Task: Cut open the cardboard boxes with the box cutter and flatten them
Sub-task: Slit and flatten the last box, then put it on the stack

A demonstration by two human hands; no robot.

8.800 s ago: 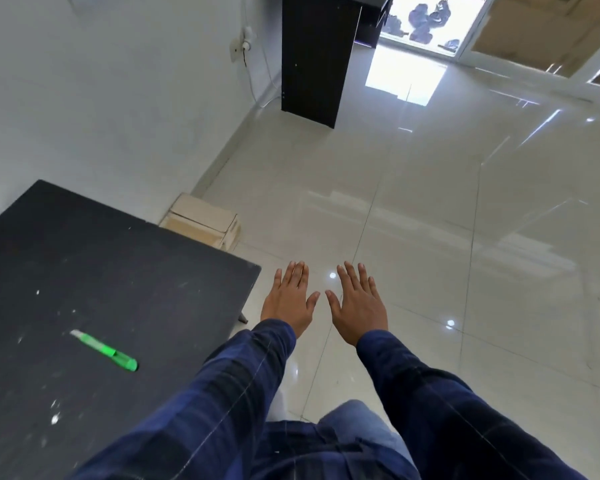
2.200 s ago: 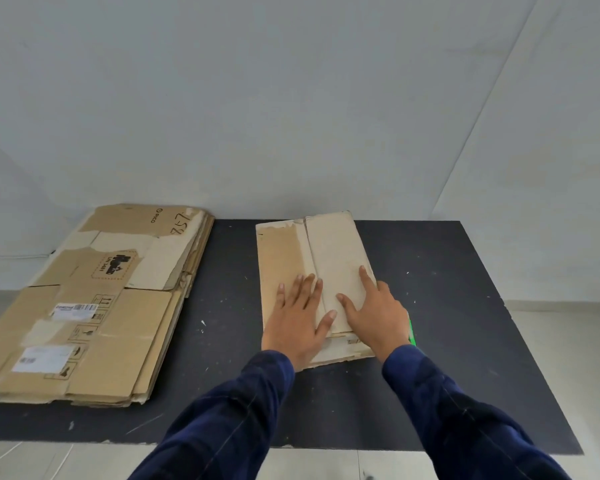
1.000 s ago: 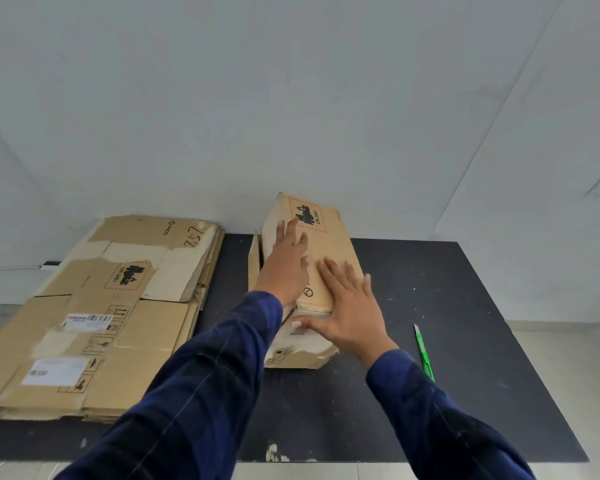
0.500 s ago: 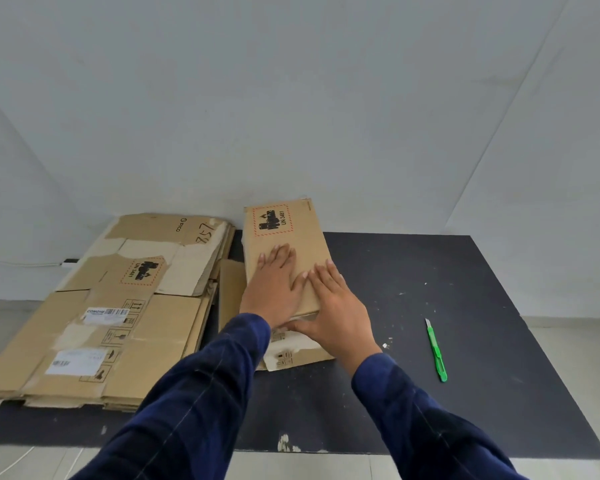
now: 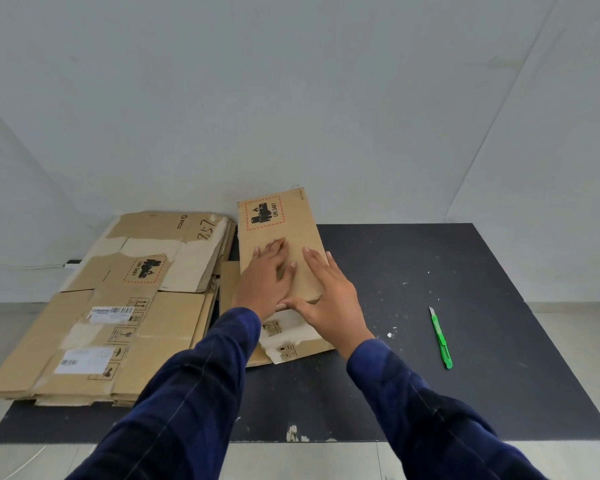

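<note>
While under hands, "UN 3481" box

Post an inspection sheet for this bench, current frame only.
Surface: black table, scuffed, white specks.
Job's things: cardboard box lying mid-table under both hands; green box cutter to its right, untouched; stack of flattened boxes overhanging the left edge.
Clutter: small white scrap between box and cutter.
Grips: left hand and right hand flat on the box, fingers straight.
Cables: white cable along the wall, left.
Surroundings: white wall, tiled floor.
</note>
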